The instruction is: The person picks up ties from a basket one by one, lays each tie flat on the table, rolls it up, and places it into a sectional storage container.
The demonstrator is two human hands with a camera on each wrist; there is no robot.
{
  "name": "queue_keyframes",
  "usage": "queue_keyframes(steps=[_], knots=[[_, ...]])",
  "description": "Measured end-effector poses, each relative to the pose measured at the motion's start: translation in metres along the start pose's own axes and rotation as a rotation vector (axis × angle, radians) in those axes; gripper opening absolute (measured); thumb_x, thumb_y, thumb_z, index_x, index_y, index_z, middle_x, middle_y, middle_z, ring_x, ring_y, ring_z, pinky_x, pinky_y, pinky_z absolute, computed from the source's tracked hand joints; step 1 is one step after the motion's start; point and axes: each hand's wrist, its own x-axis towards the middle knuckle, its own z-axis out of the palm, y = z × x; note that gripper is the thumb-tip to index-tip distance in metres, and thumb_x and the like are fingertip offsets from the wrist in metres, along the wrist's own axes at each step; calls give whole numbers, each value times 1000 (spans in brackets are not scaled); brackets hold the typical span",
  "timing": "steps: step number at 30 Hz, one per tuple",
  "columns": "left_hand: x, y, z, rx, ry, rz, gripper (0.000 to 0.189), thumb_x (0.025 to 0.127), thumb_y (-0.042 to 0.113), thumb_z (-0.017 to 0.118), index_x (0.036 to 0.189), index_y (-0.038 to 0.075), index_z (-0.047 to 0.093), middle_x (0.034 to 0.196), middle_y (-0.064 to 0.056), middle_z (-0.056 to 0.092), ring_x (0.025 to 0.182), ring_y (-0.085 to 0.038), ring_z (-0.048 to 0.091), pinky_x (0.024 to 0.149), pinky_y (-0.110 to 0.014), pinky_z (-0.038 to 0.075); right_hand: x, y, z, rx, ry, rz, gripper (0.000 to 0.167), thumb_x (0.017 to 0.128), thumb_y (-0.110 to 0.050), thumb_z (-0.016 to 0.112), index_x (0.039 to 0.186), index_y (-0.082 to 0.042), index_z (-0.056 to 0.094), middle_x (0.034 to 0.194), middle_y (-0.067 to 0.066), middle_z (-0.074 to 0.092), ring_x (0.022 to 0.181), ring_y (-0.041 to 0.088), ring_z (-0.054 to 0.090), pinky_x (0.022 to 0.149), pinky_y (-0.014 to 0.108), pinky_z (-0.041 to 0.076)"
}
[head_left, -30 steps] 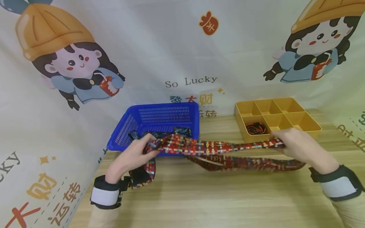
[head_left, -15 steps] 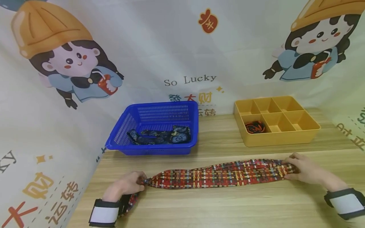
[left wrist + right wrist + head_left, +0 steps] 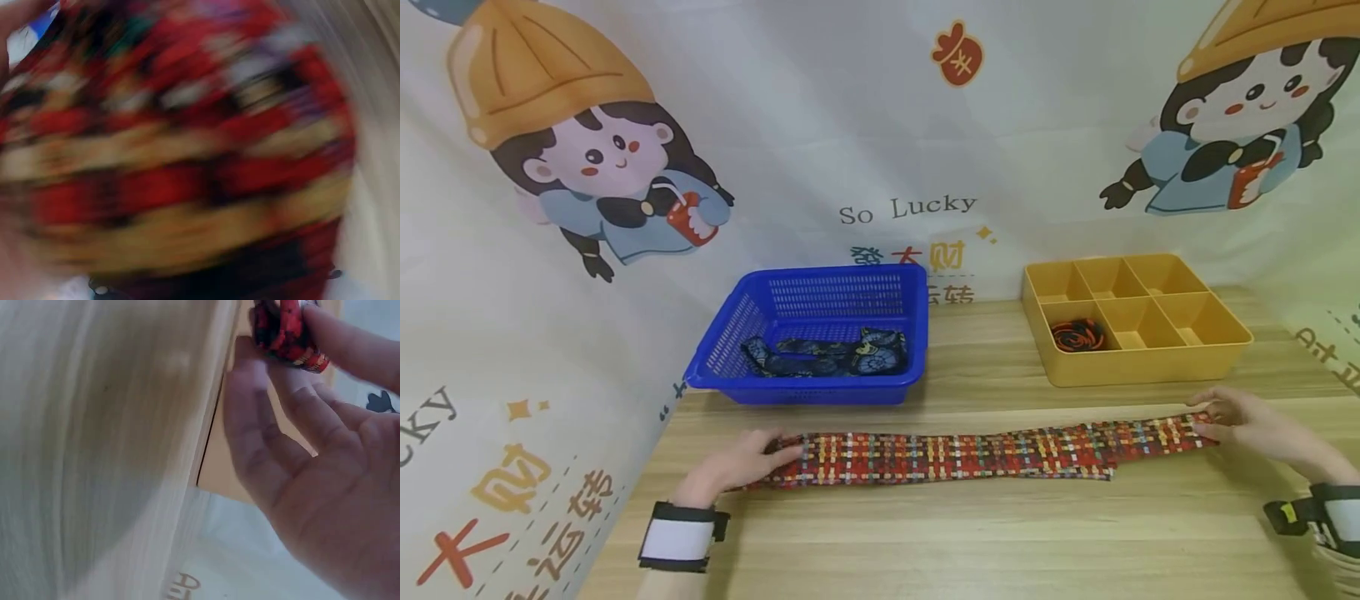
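A long strip of red plaid cloth (image 3: pixel 940 458), like a narrow scarf, stretches crosswise low over the table in the head view. My left hand (image 3: pixel 737 462) grips it near its left end, thumb and fingers over the fabric. The right end is pinched by my right hand (image 3: pixel 1262 429). In the right wrist view that folded cloth end (image 3: pixel 290 337) sits between thumb and fingertips. A shorter, slanted edge of the cloth shows partway along, left of the right hand, so it lies doubled there. Blurred plaid fabric (image 3: pixel 187 156) fills most of the left wrist view.
A blue plastic basket (image 3: pixel 805 392) at the back left holds dark blue patterned cloth (image 3: pixel 880 354). At the back right stands a yellow six-part box, its divided organizer front (image 3: pixel 1150 367) facing me, with a coiled black-and-orange strip (image 3: pixel 1078 335) in the front left compartment. A printed sheet hangs behind.
The cloth strip has come down from the air near the basket to the table and been drawn out flatter and straighter. My right hand has moved outward to the right.
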Motion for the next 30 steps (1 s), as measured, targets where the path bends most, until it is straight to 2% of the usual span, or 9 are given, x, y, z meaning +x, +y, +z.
queue_keyframes(steps=[4,9,13,19,22,25,27,28,30], knots=[[17,26,20,34,-33,86,60,84,29,72,132,0,50,128,-18,59,120,-35,55,101,-50,43,3,2,6,-71,22,-148,37,84,-4,67,113,14,54,100,14,68,80,-17,48,67,17,47],[39,55,40,-5,-99,332,65,81,17,74,136,-2,46,131,-19,58,123,-36,53,102,-49,42,4,6,8,-18,82,-329,22,78,7,66,99,6,61,97,-27,60,84,-15,51,67,14,46],[43,65,45,39,-142,297,54,79,20,75,125,-3,58,125,-20,61,121,-38,53,99,-48,45,0,7,3,-16,177,-283,18,77,9,66,91,-1,63,92,-32,55,84,-17,49,69,11,43],[34,62,40,107,-74,315,52,79,32,75,122,5,63,128,-17,59,125,-37,48,104,-54,38,-8,10,-10,-146,400,-190,21,70,14,70,80,-4,65,83,-25,55,82,-25,38,60,9,43],[26,60,35,287,82,416,48,74,36,80,114,12,67,113,-9,66,112,-29,54,98,-56,38,-10,15,-15,-178,618,-215,14,76,5,72,67,-3,65,85,-21,51,80,-27,29,57,5,36],[22,55,31,603,487,575,35,67,31,84,95,16,69,88,-1,69,89,-24,53,82,-43,40,-9,32,-19,-179,755,-229,16,75,13,69,62,6,63,89,-32,41,80,-25,26,56,2,31],[20,49,29,759,745,577,26,66,22,83,88,16,70,79,-1,66,81,-24,49,71,-37,37,-7,53,-19,-175,758,-181,23,77,13,68,61,-3,66,90,-36,38,83,-17,36,55,4,31],[18,45,30,813,810,551,25,65,18,84,86,15,70,81,-2,66,82,-24,49,69,-35,37,-8,56,-19,-179,722,-144,22,68,26,66,64,4,67,90,-28,46,84,-8,44,57,8,39],[14,36,32,868,825,475,21,65,8,81,83,14,71,82,-5,64,83,-26,51,65,-33,40,-10,65,-20,-200,586,-46,24,69,26,63,70,3,70,91,-4,57,83,3,51,60,20,48]])
